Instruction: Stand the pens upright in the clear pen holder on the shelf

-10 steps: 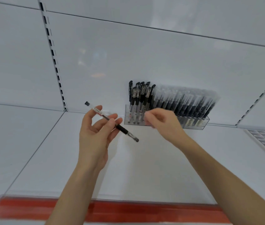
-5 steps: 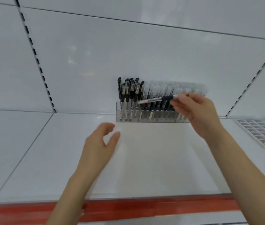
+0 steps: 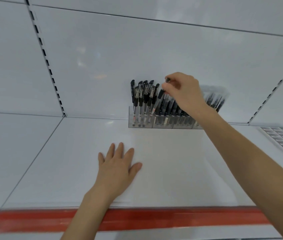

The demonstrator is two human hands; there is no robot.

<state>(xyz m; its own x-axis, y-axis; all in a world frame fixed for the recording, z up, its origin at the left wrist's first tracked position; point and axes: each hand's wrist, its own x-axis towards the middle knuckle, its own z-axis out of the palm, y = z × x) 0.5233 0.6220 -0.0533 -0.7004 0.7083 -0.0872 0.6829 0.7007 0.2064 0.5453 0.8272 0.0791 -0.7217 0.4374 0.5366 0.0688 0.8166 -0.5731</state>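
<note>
A pen is pinched between the curled fingertips and thumb of the right hand, right of centre in the frame. The pen is tilted, its lower end lowered to the rim of the clear pen holder, near the divider between the leftmost compartment and the next. Which compartment is entered cannot be told. A group of black-capped pens is stood upright in the leftmost compartment; the compartments further right are filled with darker, blurred pens. The holder is set at the back of the white shelf, against the rear panel. The left hand is laid flat on the shelf in the lower centre, fingers straight and spread, with nothing held. A red strip is seen along the shelf's front edge.
</note>
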